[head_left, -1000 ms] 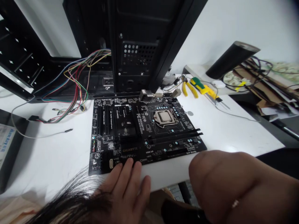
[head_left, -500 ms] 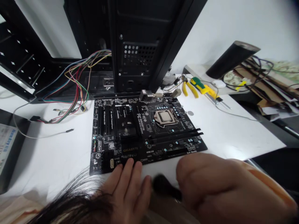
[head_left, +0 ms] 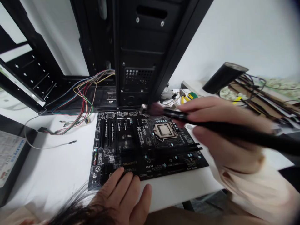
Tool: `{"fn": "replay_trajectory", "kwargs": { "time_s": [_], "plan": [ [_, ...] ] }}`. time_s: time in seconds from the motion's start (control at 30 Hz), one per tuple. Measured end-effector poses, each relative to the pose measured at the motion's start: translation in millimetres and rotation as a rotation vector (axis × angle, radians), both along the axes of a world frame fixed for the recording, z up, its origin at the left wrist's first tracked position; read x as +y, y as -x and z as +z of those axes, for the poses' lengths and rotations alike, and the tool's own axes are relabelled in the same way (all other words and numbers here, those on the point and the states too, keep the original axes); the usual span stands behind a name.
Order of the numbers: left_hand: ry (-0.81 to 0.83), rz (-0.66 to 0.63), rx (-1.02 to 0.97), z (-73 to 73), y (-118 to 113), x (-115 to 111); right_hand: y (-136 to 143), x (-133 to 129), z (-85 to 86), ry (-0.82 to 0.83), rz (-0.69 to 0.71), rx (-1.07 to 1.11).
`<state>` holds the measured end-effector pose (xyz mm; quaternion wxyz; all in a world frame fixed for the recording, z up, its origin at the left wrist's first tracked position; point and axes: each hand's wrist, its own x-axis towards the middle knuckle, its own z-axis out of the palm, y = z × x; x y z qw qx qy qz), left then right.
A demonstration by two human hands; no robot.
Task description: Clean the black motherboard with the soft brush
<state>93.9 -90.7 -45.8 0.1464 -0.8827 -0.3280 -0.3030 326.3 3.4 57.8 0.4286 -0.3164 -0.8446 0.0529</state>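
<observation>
A black motherboard (head_left: 131,162) lies flat on the white table, its CPU (head_left: 164,129) seated in a metal socket frame. My right hand (head_left: 215,125) grips a black-handled brush (head_left: 178,115) between thumb and fingers. The brush's soft, blurred bristles hover over or touch the board's far edge by the rear ports; which of the two I cannot tell. At the near edge my left hand (head_left: 127,193) rests with fingers stretched out, fingertips on the board. Dark hair hides part of that hand.
Behind the board stands a black computer case (head_left: 138,47), with coloured wires (head_left: 82,103) spilling out onto the table. A labelled power supply box (head_left: 11,156) sits at the left. Pliers (head_left: 184,97), a green-handled tool (head_left: 192,95) and a black cylinder (head_left: 225,77) are at the back right.
My right hand has swung the brush from below the near edge up to the far side of the board. My left hand stays at the near edge. The view has tilted up slightly.
</observation>
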Motion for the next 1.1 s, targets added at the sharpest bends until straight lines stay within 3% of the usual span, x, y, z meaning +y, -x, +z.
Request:
{"fn": "replay_trajectory", "kwargs": {
  "time_s": [0.1,0.2,0.43,0.63,0.77,1.0,1.1],
  "plan": [
    [0.01,0.016,0.006,-3.2,0.3,4.0,15.1,14.7,-16.2,-0.088,0.088,-0.18],
    [0.05,0.066,-0.022,-7.6,-0.1,4.9,18.0,20.1,-34.5,-0.153,0.088,-0.269],
    [0.162,0.143,-0.014,-10.5,-3.0,0.7,16.9,23.8,-55.0,-0.06,0.03,-0.325],
    [0.108,0.09,0.095,-11.6,3.4,3.4,16.4,26.4,-56.2,-0.054,0.088,-0.298],
    [0.127,0.117,0.04,-12.0,2.3,3.7,17.1,23.7,-55.1,-0.066,0.097,-0.283],
    [0.159,0.143,-0.049,-8.9,-4.4,2.4,16.6,4.2,-41.0,-0.039,0.028,-0.235],
    [0.154,0.144,-0.058,-9.1,-4.2,2.3,6.6,-2.1,-31.8,-0.061,-0.075,-0.133]
  ]
}}
